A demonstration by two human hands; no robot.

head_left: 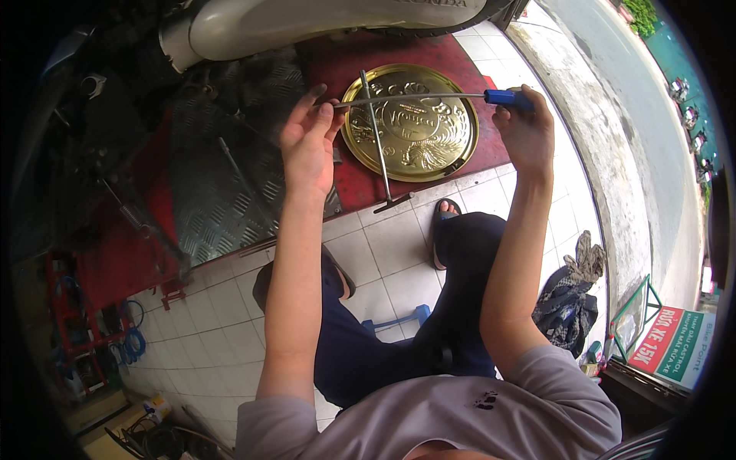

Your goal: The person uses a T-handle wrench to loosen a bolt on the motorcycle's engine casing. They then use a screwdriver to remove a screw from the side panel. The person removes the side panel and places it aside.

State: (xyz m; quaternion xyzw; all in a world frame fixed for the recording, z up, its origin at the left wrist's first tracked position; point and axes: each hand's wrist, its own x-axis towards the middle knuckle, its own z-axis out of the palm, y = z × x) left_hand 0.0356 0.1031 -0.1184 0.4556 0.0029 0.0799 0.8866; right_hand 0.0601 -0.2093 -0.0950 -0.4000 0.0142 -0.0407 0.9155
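Observation:
A long screwdriver (429, 96) with a thin metal shaft and a blue handle is held level between my hands. My right hand (529, 136) is closed round the handle's end. At the shaft's other end, my left hand (308, 149) pinches near the tip between thumb and fingers, with one finger raised. Below the shaft, a round gold-coloured metal tray (445, 130) with an embossed pattern lies on a red platform (337, 69). A T-handle wrench (376, 130) lies across the tray's left part, its crossbar sticking out past the platform's near edge.
A motorbike's pale exhaust cover (261, 29) hangs over the far side. A rod (238, 165) lies on the dark tread plate (215, 195). A blue plastic stool (399, 317) shows between my legs. Dark cloth (567, 307) lies at right; a signboard (667, 345) stands beyond.

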